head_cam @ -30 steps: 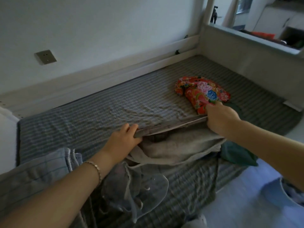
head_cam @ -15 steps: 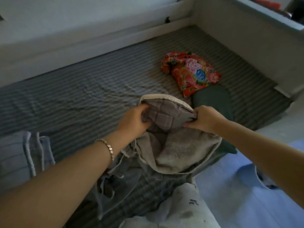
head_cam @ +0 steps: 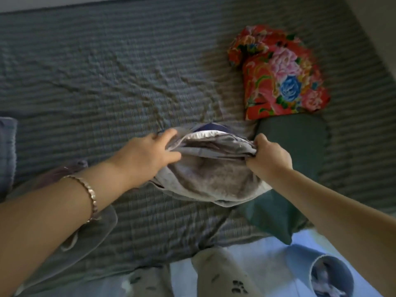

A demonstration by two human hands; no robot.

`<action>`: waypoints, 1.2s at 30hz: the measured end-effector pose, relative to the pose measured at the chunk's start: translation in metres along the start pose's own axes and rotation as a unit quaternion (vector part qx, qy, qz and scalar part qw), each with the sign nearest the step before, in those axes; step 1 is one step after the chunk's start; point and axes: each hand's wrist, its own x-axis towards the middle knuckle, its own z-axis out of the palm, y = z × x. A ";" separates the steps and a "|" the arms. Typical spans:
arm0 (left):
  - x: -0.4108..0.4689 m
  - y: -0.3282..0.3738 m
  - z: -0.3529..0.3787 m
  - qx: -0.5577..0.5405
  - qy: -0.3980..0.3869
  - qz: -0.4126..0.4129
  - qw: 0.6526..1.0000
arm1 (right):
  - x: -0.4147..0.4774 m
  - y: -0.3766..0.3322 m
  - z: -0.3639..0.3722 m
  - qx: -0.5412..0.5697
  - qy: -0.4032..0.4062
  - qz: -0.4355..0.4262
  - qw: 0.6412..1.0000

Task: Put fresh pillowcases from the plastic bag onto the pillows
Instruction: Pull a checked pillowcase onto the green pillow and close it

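Drawn closer together, left hand (head_cam: 147,152) and right hand (head_cam: 271,156) each clench the bunched, soft grey pillowcase (head_cam: 216,144).

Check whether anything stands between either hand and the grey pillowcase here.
Nothing visible does. The left hand grips the grey pillowcase at its left edge and the right hand pinches its right edge. The green pillow lies beside the right hand and the floral bundle beyond it, neither in between.
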 end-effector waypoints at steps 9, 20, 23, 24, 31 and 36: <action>0.066 0.036 0.004 -0.207 -0.065 -0.370 0.903 | 0.055 -0.027 0.019 0.068 0.315 -0.313 0.893; 0.099 -0.018 0.009 -0.184 -0.048 -0.505 0.842 | 0.058 -0.050 0.127 -0.079 -0.252 -0.390 0.882; 0.108 -0.009 0.027 -0.186 -0.081 -0.503 0.840 | 0.054 -0.005 0.129 0.115 -0.216 -0.351 0.904; 0.110 -0.001 0.032 -0.186 -0.088 -0.480 0.853 | 0.057 0.012 0.126 0.188 -0.122 -0.328 0.918; 0.168 0.076 0.093 -0.187 -0.143 -0.361 0.902 | 0.150 0.151 0.119 0.165 -0.049 0.325 0.930; 0.211 0.101 0.130 -0.202 -0.169 -0.355 0.897 | 0.198 0.136 0.163 0.091 -0.089 0.386 0.914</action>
